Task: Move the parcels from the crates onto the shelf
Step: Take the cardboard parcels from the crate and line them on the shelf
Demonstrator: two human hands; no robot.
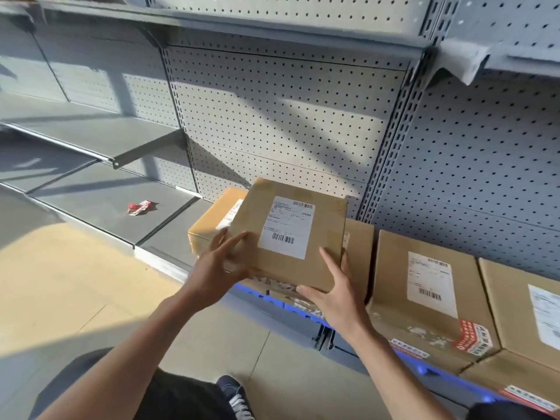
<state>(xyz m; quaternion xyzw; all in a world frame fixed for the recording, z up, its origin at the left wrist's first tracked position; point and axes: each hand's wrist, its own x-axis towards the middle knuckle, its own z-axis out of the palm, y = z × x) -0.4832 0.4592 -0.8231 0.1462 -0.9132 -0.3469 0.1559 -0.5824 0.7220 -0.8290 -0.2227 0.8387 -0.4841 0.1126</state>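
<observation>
Head view: parcel [288, 231] held above box [209, 225], over crate [272, 295] rim. Left hand [221, 265] fingers spread, gripping near-left corner; right hand [333, 295] clasps near-right corner. Grips at near edge only: far end may dip, slip, or shove box along shelf [100, 204].

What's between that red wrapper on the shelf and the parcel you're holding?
In the head view, next to the wrapper comes bare grey shelf, then a second parcel, partly hidden by the held parcel.
</observation>
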